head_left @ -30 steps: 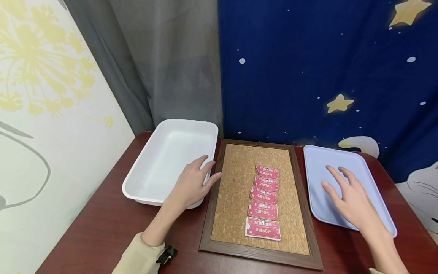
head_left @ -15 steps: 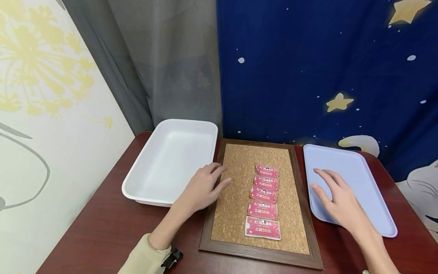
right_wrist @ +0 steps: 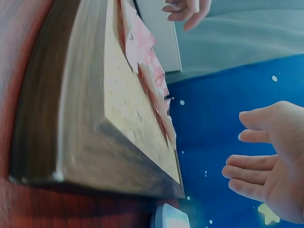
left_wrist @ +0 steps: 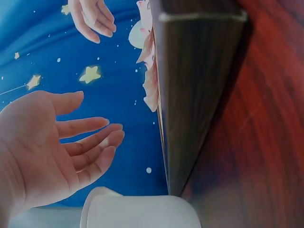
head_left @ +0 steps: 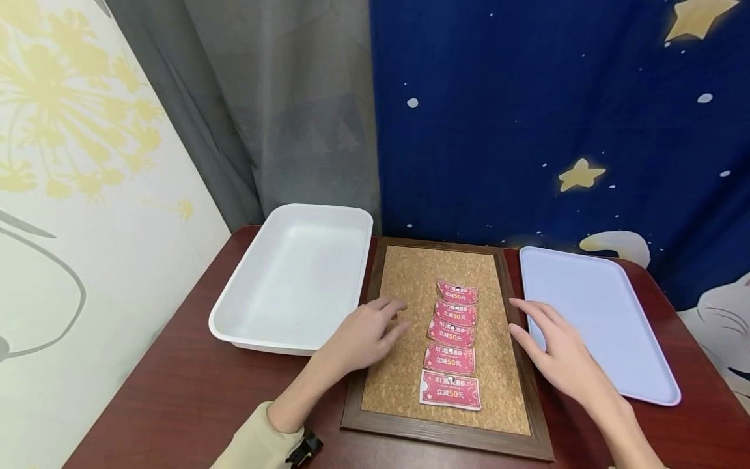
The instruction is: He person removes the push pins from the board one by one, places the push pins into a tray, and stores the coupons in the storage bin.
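Observation:
A wood-framed cork board (head_left: 404, 273) bears a column of several pink coupons (head_left: 450, 360), held by small pins. My left hand (head_left: 360, 335) hovers over the board's left side, fingers spread and empty; the left wrist view shows this hand (left_wrist: 57, 147) raised above the board's surface. Over the right frame edge hangs my right hand (head_left: 559, 355), thumb and fingers apart with nothing between them. In the right wrist view the right hand (right_wrist: 270, 161) is clear of the board (right_wrist: 128, 161), and the coupons (right_wrist: 147, 61) stand up from the cork in curled layers.
A deep white bin (head_left: 293, 280) stands left of the board, near its frame. On the right lies a shallow light-blue tray (head_left: 603, 312). All rest on a dark red table (head_left: 158, 391); a grey curtain (head_left: 310, 117) and a blue one (head_left: 498, 130) hang behind.
Both hands have moved inward: the left from the white bin's edge to over the cork, the right from above the blue tray to the board's right edge. Board and coupons look unchanged.

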`<state>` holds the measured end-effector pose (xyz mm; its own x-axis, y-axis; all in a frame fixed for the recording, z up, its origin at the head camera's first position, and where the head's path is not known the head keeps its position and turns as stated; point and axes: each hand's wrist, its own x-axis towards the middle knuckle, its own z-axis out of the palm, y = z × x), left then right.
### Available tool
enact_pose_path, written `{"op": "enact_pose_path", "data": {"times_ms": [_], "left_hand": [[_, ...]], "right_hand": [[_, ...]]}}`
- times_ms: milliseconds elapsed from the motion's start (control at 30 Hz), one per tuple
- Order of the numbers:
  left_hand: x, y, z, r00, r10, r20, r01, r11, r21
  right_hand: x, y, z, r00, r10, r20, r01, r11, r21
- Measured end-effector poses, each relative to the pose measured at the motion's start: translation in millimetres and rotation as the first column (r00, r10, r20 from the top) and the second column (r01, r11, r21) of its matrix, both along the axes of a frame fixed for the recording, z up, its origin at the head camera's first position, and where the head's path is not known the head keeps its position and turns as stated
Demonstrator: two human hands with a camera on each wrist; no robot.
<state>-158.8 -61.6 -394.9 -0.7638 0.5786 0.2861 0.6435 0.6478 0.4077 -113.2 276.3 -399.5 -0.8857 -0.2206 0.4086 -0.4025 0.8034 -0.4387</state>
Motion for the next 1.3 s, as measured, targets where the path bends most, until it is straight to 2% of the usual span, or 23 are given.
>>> {"op": "enact_pose_path", "data": {"times_ms": [267, 467, 600, 800, 967, 1100, 1300], "left_hand": [[3.7, 8.6, -2.8, 0.99, -0.03, 0.136, 0.031, 1.0, -0.004], [4.1, 14.0, -4.9, 0.969, -0.073, 0.237, 0.073, 0.997, 0.012], [4.3, 17.8, -8.2, 0.949, -0.12, 0.291, 0.115, 0.993, 0.035], [4.7, 22.8, -11.1, 0.921, -0.171, 0.351, 0.166, 0.985, 0.045], [4.0, 26.0, -15.9, 0.903, -0.195, 0.383, 0.2, 0.979, 0.025], [4.3, 28.0, -18.3, 0.902, -0.197, 0.383, 0.218, 0.976, -0.012], [3.7, 31.7, -19.5, 0.895, -0.207, 0.396, 0.239, 0.97, -0.034]], "right_hand": [[2.2, -16, -3.7, 0.999, 0.043, 0.014, -0.043, 0.999, 0.004], [1.6, -26, -5.6, 0.995, 0.101, 0.002, -0.101, 0.995, -0.015], [-0.2, -32, -8.0, 0.987, 0.161, -0.015, -0.162, 0.986, -0.036], [-0.8, -42, -11.2, 0.972, 0.235, 0.028, -0.233, 0.97, -0.076], [-0.1, -49, -12.4, 0.948, 0.302, 0.103, -0.29, 0.95, -0.112], [-0.2, -53, -14.8, 0.92, 0.364, 0.145, -0.349, 0.929, -0.122], [-1.4, -59, -18.6, 0.867, 0.462, 0.184, -0.446, 0.886, -0.124]]}}
